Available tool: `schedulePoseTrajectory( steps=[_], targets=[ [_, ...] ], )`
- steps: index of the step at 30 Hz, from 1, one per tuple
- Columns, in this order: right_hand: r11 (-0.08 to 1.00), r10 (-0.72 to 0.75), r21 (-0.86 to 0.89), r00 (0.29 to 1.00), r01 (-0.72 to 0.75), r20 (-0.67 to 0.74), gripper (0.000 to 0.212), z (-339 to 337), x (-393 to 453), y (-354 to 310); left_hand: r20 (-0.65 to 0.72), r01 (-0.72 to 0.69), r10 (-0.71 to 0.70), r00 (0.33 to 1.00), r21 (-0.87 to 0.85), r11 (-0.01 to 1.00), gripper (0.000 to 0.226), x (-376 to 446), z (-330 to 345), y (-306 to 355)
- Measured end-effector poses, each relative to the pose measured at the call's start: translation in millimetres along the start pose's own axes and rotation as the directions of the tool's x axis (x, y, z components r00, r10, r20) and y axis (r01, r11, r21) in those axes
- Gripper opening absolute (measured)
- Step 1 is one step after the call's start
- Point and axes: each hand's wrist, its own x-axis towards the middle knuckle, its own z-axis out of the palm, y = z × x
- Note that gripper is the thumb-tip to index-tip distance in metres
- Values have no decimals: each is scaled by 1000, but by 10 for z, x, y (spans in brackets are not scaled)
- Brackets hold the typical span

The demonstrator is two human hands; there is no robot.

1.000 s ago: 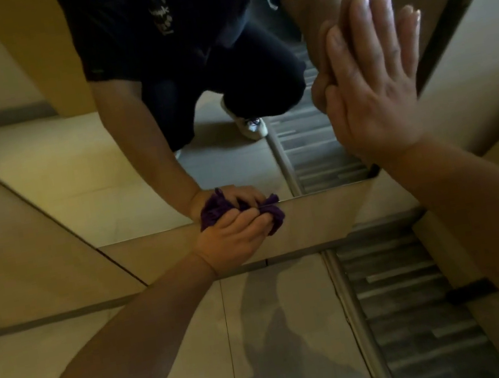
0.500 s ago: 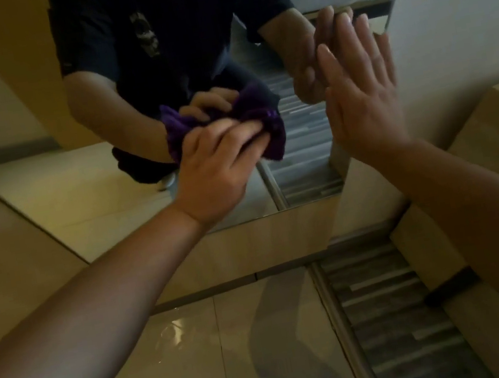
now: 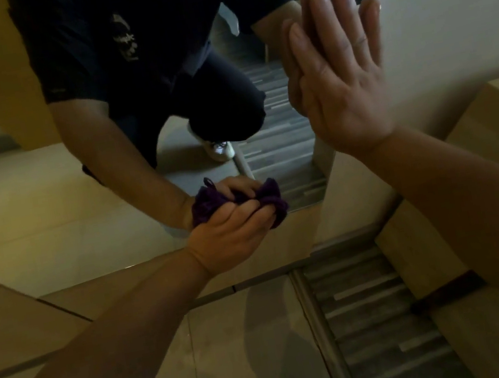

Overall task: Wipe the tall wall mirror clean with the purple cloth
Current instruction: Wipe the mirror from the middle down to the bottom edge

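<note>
Fingers (image 3: 247, 214) of the left hand (image 3: 230, 238) curl around the bunched purple cloth (image 3: 271, 200), pressing it low on the mirror (image 3: 46, 206) near its bottom edge. The right hand (image 3: 341, 74) lies flat, fingers together, likely bracing the body.

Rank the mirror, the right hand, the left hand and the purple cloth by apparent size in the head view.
1. mirror, by far the largest.
2. right hand, open flat.
3. left hand, fisted and somewhat smaller looking; differing pose makes this gap unsure.
4. purple cloth, mostly hidden in the fist.
</note>
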Motion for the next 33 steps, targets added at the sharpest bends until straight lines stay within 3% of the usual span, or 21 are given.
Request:
schedulePoseTrajectory(
  steps=[4,7,11,14,20,26,29,33],
  targets=[
    [999,-26,-45,999,26,-18,67,46,-4,46,-63,-21,21,998,-4,1000,27,-87,103,129],
    [999,-5,-40,1000,4,-13,63,13,-12,21,-71,-40,36,997,-55,998,31,-81,49,125],
    [998,35,58,998,-38,45,46,-156,58,-90,134,-84,112,985,-200,976,33,-192,-79,149],
    [952,151,242,975,-188,161,42,-416,-58,-131,219,-48,101,971,-238,970,39,-347,-218,115],
    [851,448,96,808,-517,383,48,-619,-629,104,-57,190,-205,977,-191,963,31,257,-638,-148],
    [857,481,-103,711,-505,513,54,-504,-776,231,-434,252,-274,858,-109,961,19,1511,-922,-547],
    [874,470,-159,715,-459,518,56,-395,-853,287,-467,233,-208,859,-4,972,19,1720,-844,-584],
    [917,398,-172,805,-360,440,53,-295,-979,367,-433,166,-121,893,68,984,21,1567,-596,-368]
  ],
)
